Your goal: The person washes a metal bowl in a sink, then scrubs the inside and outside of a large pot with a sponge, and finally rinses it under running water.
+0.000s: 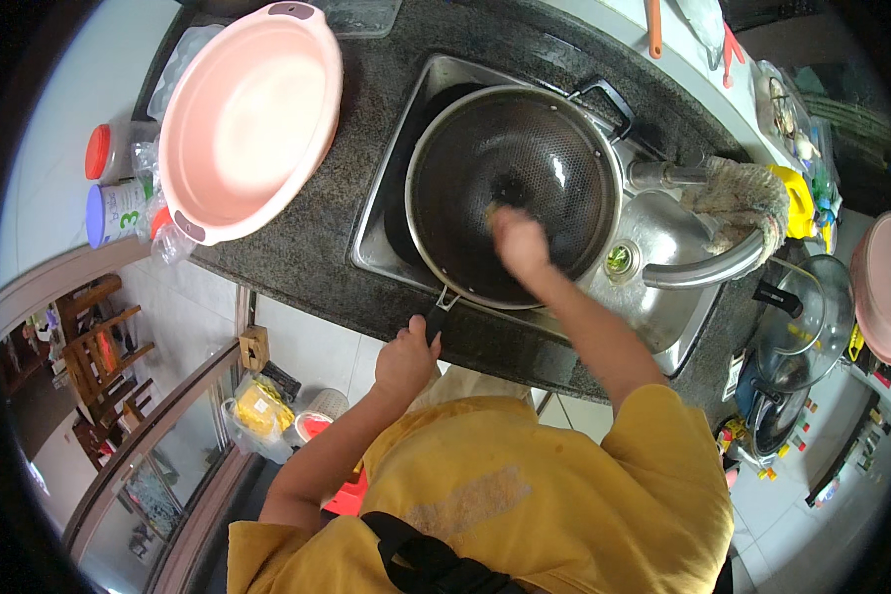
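A large dark wok (572, 193) with a honeycomb-textured inside rests over the stainless steel sink (668, 327), covering much of its left basin. My left hand (405, 358) grips the wok's black long handle (438, 318) at the counter's front edge. Inside the wok, my right hand (521, 245) is closed around a small yellowish thing (492, 215), mostly hidden by the fingers and blurred; it may be a scrubbing pad. The fingers are near the wok's dark centre. A black loop handle (615, 108) sticks out at the wok's far side.
A pink plastic basin (260, 119) stands on the speckled counter (319, 245) at left. Over the right basin reaches a curved faucet (702, 275) with a cloth (742, 197) draped on it. Green scraps lie in the drain strainer (621, 260). A glass lid (805, 327) is at right.
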`<state>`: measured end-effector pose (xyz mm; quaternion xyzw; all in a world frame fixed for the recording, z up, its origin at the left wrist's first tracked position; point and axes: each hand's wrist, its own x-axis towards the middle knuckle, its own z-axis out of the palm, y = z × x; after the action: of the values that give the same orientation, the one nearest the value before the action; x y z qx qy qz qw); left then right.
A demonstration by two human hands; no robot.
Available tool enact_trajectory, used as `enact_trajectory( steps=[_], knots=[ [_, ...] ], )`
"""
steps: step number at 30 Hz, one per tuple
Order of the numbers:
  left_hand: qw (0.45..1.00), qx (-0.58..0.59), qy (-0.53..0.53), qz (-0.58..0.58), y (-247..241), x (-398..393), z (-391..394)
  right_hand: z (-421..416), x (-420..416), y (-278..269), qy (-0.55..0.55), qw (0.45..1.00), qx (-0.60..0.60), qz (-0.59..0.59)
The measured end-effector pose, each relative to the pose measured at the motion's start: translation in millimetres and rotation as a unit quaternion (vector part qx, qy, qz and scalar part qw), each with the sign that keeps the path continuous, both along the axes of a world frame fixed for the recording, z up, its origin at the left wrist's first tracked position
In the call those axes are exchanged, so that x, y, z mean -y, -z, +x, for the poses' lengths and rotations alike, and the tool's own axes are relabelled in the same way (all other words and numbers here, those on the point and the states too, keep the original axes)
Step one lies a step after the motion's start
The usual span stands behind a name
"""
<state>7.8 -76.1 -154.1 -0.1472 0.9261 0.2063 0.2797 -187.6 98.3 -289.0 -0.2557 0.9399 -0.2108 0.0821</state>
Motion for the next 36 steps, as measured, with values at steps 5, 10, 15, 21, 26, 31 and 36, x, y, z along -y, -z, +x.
enact_trajectory(
  steps=[5,10,15,21,26,31,36],
  knots=[
    [1.000,-0.006,0.000,0.015,-1,1,0,-62,-3,-4,0.024,0.996,-0.042,-0.078],
    [1.000,0.016,-0.008,0.018,-4,2,1,-50,-1,-8,0.170,0.985,0.018,0.025],
    [1.000,0.011,-0.010,0.016,-2,5,-1,15,56,-12,-0.012,0.999,0.035,-0.019],
    [1.000,0.001,-0.010,0.004,0,2,1,-114,-15,-12,0.044,0.993,-0.104,0.037],
    [1.000,0.002,0.003,0.005,-4,0,0,-46,-49,-53,0.040,0.931,0.155,0.329],
    [1.000,-0.003,-0.001,0.010,0,4,1,16,54,-47,-0.037,0.961,0.275,-0.011],
    [1.000,-0.007,-0.005,0.015,1,5,2,-102,73,-27,-0.005,0.999,-0.001,0.054]
  ],
)
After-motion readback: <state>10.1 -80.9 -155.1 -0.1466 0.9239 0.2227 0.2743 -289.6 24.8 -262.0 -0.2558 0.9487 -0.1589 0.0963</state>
